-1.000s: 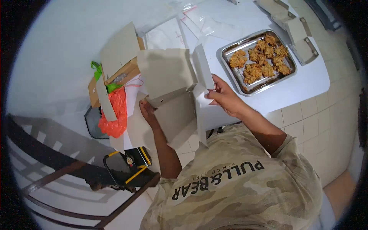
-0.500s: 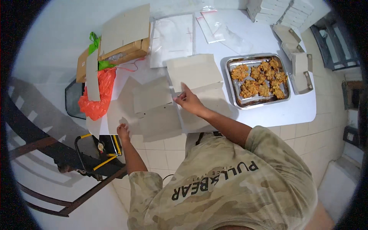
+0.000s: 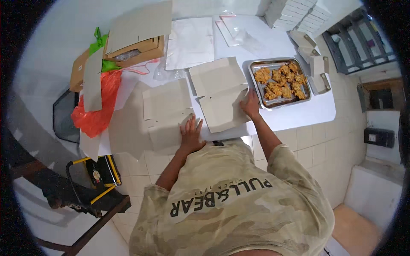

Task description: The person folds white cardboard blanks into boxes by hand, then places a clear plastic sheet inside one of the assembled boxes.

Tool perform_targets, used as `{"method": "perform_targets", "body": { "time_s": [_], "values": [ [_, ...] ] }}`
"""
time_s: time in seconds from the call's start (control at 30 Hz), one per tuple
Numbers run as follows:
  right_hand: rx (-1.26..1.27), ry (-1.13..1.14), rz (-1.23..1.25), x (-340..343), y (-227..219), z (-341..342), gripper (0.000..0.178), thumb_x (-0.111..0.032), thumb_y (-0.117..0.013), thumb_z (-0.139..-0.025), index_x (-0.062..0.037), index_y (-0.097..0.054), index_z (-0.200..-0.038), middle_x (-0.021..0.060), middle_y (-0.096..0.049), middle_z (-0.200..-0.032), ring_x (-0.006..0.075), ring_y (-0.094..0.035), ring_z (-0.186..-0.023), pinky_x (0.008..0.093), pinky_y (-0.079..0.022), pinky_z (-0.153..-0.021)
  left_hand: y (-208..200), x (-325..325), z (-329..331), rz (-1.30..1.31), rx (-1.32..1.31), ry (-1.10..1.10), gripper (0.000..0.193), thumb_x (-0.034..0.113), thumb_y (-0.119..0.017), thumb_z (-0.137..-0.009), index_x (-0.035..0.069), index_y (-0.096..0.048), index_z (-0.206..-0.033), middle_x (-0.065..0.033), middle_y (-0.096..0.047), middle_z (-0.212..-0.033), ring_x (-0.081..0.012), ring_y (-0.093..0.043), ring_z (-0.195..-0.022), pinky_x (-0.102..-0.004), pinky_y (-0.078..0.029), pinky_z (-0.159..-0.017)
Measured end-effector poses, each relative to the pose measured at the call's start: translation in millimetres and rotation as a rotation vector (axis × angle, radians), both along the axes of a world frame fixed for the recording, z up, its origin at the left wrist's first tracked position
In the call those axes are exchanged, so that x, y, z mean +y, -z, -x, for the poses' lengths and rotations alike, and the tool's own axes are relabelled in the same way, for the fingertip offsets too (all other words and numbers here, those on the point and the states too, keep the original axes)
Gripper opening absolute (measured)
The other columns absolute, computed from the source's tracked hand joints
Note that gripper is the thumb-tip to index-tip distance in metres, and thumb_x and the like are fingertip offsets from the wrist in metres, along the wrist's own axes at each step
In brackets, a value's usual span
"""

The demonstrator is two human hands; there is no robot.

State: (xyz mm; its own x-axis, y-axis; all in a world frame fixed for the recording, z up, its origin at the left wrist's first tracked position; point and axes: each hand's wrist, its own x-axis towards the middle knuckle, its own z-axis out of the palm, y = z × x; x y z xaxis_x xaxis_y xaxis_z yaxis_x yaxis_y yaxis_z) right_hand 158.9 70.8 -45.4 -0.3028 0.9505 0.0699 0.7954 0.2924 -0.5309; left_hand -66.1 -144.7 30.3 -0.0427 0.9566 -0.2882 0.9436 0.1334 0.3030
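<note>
An unfolded grey cardboard box (image 3: 223, 110) lies flat on the white table in front of me, its back panel creased up a little. My right hand (image 3: 251, 105) rests at its right edge, thumb and fingers apart, close to the metal tray (image 3: 279, 105). Left of this box lies a second flat cardboard box (image 3: 166, 100). My left hand (image 3: 191, 134) touches the second box's right edge near the table front, fingers spread. Golden-brown fried clusters (image 3: 273, 91) sit in the tray.
Folded open boxes (image 3: 318, 68) stand right of the tray, with stacked white boxes (image 3: 294, 15) behind. Clear plastic bags (image 3: 190, 42) lie at the back. A carton (image 3: 143, 49) and an orange-red plastic bag (image 3: 100, 102) occupy the left. A yellow-and-black object (image 3: 100, 175) stands below.
My right hand has moved right and down to the right box's edge beside the tray. My left hand has moved right, from the front left to between the two boxes. The view has shifted.
</note>
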Motion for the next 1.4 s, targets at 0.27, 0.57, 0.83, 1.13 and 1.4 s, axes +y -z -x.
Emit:
{"method": "perform_targets", "body": {
  "time_s": [0.27, 0.57, 0.83, 1.13, 1.4],
  "values": [
    [0.267, 0.195, 0.131, 3.6, -12.3, -20.5, 0.056, -0.018, -0.062, -0.070, 0.0009, -0.040, -0.118, 0.0207, -0.051, -0.110, 0.0325, -0.050, -0.100, 0.0358, -0.040, -0.086, 27.5, -14.2, 45.8, -0.223, 0.038, -0.123, 0.048, 0.014, -0.058, -0.066, 0.006, -0.049, -0.112, -0.0187, -0.026, -0.132, -0.0363, -0.026, -0.120, -0.0551, -0.020, -0.095],
    [0.213, 0.035, 0.125, 28.0, -27.0, 10.1, 0.041, -0.019, -0.062, -0.069, -0.0024, -0.053, -0.105, 0.0157, -0.059, -0.097, 0.0304, -0.056, -0.089, 0.0372, -0.043, -0.080, 75.1, 91.3, -4.7, -0.707, -0.581, -0.810, 0.036, 0.006, -0.058, -0.071, 0.002, -0.049, -0.106, -0.0109, -0.057, -0.096, -0.0206, -0.056, -0.083, -0.0325, -0.045, -0.071],
    [0.307, -0.082, 0.114, 19.0, -40.1, 5.6, 0.014, -0.010, -0.062, -0.064, -0.0032, -0.062, -0.076, 0.0159, -0.059, -0.077, 0.0318, -0.056, -0.072, 0.0383, -0.045, -0.068, 69.4, 93.0, -37.9, -0.607, -0.546, -0.955, 0.014, 0.006, -0.061, -0.070, 0.004, -0.058, -0.083, -0.0096, -0.058, -0.077, -0.0223, -0.056, -0.072, -0.0316, -0.044, -0.065],
    [0.194, -0.145, 0.373, 24.8, -34.2, -7.0, 0.014, -0.015, -0.062, -0.066, -0.0036, -0.059, -0.073, 0.0159, -0.059, -0.074, 0.0320, -0.057, -0.074, 0.0389, -0.045, -0.065, 54.0, 88.0, -63.6, -0.462, -0.089, -0.902, 0.005, 0.011, -0.059, -0.068, 0.007, -0.058, -0.071, -0.0089, -0.056, -0.072, -0.0274, -0.052, -0.071, -0.0374, -0.041, -0.061],
    [0.368, -0.454, -0.016, -21.4, -52.4, 40.5, 0.031, -0.032, -0.065, -0.069, -0.0027, -0.057, -0.071, 0.0132, -0.055, -0.066, 0.0297, -0.055, -0.064, 0.0372, -0.044, -0.061, 55.0, 81.8, -74.4, -0.552, -0.232, -0.989, 0.009, 0.014, -0.057, -0.072, 0.005, -0.057, -0.072, -0.0114, -0.056, -0.071, -0.0299, -0.055, -0.068, -0.0379, -0.044, -0.063]
  ]
}}
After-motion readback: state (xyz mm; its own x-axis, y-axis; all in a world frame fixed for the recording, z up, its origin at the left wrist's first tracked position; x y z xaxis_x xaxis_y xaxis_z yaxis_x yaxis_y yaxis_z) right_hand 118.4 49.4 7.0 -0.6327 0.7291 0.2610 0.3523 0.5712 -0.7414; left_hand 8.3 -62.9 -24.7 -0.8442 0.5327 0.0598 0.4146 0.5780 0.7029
